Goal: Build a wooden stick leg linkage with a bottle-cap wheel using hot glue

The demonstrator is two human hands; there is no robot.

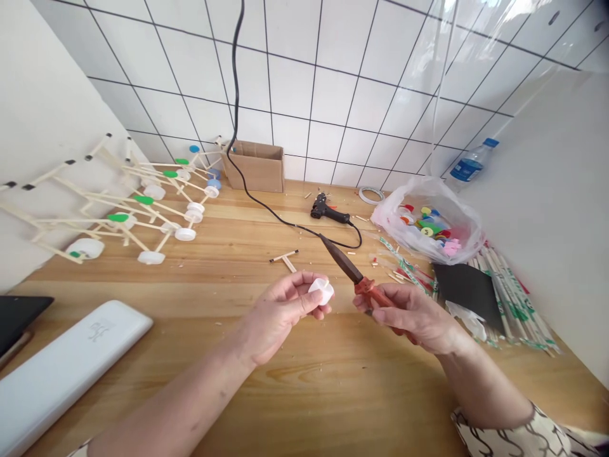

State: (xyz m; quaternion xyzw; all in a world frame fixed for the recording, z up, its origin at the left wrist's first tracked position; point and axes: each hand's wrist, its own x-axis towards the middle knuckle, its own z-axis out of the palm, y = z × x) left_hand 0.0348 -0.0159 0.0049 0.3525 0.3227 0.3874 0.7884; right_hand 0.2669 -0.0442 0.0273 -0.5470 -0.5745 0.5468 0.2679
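My left hand (290, 301) pinches a white plastic bottle cap (321, 292) between thumb and fingers; a small pale bit shows at its upper edge. My right hand (412, 314) is closed around the red handle of a tool with a dark, tapering pointed end (345, 261). Its tip points up and left, apart from the cap. I cannot tell whether it is a knife or long-nosed pliers. Just beyond my left hand lies a small T-shaped stick piece (285, 258) with dark tips. A black glue gun (329, 209) rests farther back.
Stick frames with white cap wheels (185, 233) stand at left. A cardboard box (259, 166) and a tape roll (371, 195) are by the tiled wall. Right are a bag of colourful caps (431, 222), wrapped sticks (523, 298) and a bottle (471, 166). A white power bank (80, 374) lies front left.
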